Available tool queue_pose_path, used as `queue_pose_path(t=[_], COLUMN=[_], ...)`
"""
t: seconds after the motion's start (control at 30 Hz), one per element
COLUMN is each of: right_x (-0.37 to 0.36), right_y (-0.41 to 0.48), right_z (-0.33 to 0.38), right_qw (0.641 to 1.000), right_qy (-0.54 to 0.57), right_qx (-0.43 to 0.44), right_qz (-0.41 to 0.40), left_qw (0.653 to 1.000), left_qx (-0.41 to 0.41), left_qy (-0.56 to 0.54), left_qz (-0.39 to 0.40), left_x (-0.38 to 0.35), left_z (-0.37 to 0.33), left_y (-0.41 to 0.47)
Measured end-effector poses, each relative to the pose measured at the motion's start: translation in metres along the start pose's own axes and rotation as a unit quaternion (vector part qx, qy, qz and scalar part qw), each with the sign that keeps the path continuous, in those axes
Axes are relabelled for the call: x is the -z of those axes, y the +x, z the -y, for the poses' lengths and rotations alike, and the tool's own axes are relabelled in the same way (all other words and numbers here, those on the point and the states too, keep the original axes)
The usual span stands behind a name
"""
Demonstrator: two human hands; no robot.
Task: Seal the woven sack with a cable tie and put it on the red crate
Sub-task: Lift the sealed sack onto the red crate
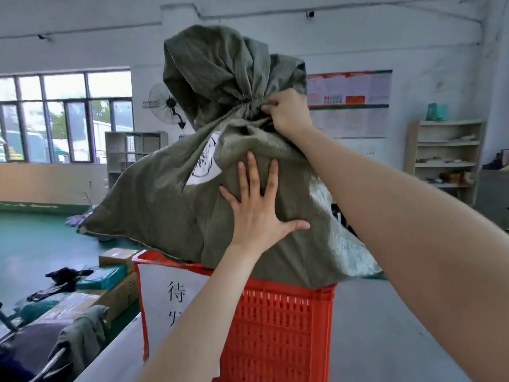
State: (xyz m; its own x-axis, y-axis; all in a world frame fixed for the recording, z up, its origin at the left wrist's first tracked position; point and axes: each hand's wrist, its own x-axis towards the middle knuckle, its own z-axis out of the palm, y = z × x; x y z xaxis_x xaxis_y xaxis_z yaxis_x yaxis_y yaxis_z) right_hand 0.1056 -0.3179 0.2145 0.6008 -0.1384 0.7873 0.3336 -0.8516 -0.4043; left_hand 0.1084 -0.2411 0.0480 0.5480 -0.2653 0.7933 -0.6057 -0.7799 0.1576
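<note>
A full grey-green woven sack (165, 205) rests on top of the red crate (278, 323), its gathered neck pointing up. A white patch with black writing shows on its upper face. My right hand (287, 113) is closed around the cinched neck from the right side. My left hand (257, 210) lies flat against the sack's front, fingers spread wide, holding nothing. No cable tie shows; the neck is hidden under my right fingers and the folds.
A white paper sign (170, 293) with black characters hangs on the crate's front. The crate stands on a pale surface (385, 332). Cardboard boxes and parcels (110, 282) lie low on the left. Shelves (443, 158) stand against the right wall.
</note>
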Motion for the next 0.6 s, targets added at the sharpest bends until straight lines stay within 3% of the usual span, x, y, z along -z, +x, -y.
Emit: queue_pose_path(t=[0.3,0.6], right_x=[-0.031,-0.08], right_y=[0.014,-0.008], right_z=[-0.026,-0.076], right_qw=[1.0,0.998], right_qy=[-0.001,-0.01], right_qx=[0.0,-0.04], right_qz=[0.005,0.05], left_qw=[0.999,0.995], left_qx=[0.008,0.011], left_qy=[0.025,0.033], left_qz=[0.023,0.094], left_x=[-0.025,-0.07], left_z=[0.017,0.034], left_y=[0.009,-0.015])
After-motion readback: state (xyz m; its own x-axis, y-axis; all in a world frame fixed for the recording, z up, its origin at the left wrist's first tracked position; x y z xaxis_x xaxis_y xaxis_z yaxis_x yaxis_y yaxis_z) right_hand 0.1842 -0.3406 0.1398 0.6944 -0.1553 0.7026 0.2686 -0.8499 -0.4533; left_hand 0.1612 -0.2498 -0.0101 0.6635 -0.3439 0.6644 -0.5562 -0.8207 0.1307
